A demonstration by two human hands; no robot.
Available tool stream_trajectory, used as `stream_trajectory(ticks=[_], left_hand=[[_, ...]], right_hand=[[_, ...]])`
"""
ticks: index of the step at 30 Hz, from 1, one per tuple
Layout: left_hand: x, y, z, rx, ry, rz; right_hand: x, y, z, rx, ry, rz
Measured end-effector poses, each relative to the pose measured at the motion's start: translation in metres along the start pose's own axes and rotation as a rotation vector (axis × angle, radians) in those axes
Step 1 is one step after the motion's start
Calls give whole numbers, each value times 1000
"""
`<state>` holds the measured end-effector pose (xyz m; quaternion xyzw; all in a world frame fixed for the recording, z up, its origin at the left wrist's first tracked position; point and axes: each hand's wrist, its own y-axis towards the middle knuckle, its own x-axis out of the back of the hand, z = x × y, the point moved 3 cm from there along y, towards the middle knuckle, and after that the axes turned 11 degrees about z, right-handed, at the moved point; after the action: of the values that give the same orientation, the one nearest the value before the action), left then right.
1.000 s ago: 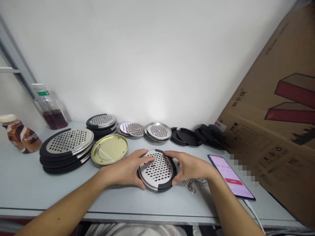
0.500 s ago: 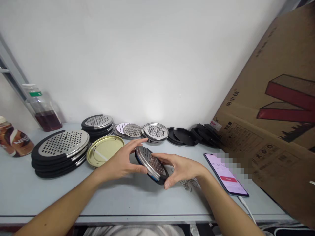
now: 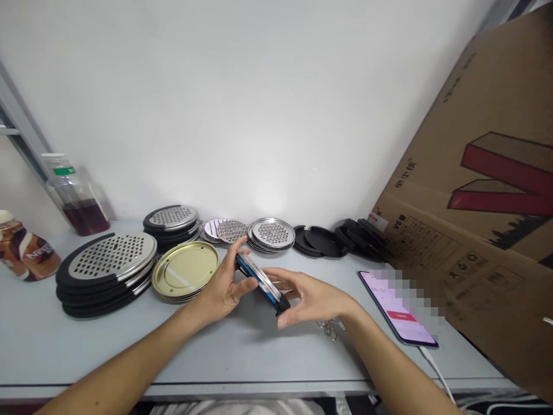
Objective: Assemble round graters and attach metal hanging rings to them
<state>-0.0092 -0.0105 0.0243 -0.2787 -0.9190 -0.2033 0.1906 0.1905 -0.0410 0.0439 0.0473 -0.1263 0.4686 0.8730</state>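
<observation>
Presently, your left hand (image 3: 225, 291) and right hand (image 3: 310, 295) hold a round silver metal disc with black trim (image 3: 264, 280) steeply tilted above the grey counter (image 3: 216, 354), probably gripped at opposite sides for steadiness; round gold metal lids (image 3: 185, 268) lie left.

held disc (image 3: 262, 276): metal-edged, shiny | black discs (image 3: 326, 241): matt | carton (image 3: 432, 193): matt cardboard

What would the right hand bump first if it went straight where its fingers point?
The tilted disc it's holding; just beyond that, probably the left hand, though depth is unclear.
</observation>
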Motion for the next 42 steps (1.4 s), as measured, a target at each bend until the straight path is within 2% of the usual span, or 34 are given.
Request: stream_trajectory(ticks=[5, 10, 14, 17, 21, 31, 37, 39, 42], left_hand=[[-4, 2, -2, 47, -19, -22], [-3, 4, -7, 15, 44, -59], [2, 5, -4, 68, 31, -84], [4, 6, -2, 81, 59, -51], [3, 6, 0, 82, 127, -2], [-1, 1, 11, 172, 347, 152], [0, -1, 14, 200, 363, 198], [0, -2, 15, 193, 385, 194], [1, -2, 17, 171, 418, 182]], right_hand=[[4, -4, -5, -61, 45, -45], [15, -14, -5, -32, 82, -78], [17, -17, -5, -81, 153, -42], [18, -16, -5, -136, 173, -18], [23, -16, -9, -166, 146, -81], [30, -6, -38, -350, -194, -217], [28, -3, -40, -352, -291, -187], [37, -10, -38, -375, -356, -225], [62, -35, -37, -481, -534, -390]])
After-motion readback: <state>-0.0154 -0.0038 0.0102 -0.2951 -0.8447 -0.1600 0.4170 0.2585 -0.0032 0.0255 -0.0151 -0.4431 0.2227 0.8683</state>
